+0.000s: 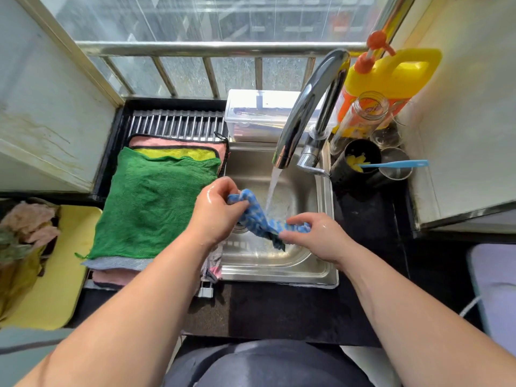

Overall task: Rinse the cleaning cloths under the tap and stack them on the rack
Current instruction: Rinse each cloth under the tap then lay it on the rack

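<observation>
A wet blue patterned cloth [258,216] hangs between my hands over the steel sink [324,247]. My left hand [216,210] grips its upper left end. My right hand [315,236] pinches the lower right end. Water runs from the chrome tap [304,113] in a stream just right of the cloth. Left of the sink, the metal rack [173,122] carries a stack of cloths: a green one [153,205] on top, yellow [178,152] and pink [178,141] edges behind it, grey and pink edges at the front.
A pile of crumpled cloths [25,230] lies on a yellow tray [67,263] at the far left. A clear plastic box [251,113] stands behind the sink. A yellow detergent jug [391,76], a jar, glasses and a black cup with a blue brush [396,163] crowd the right side.
</observation>
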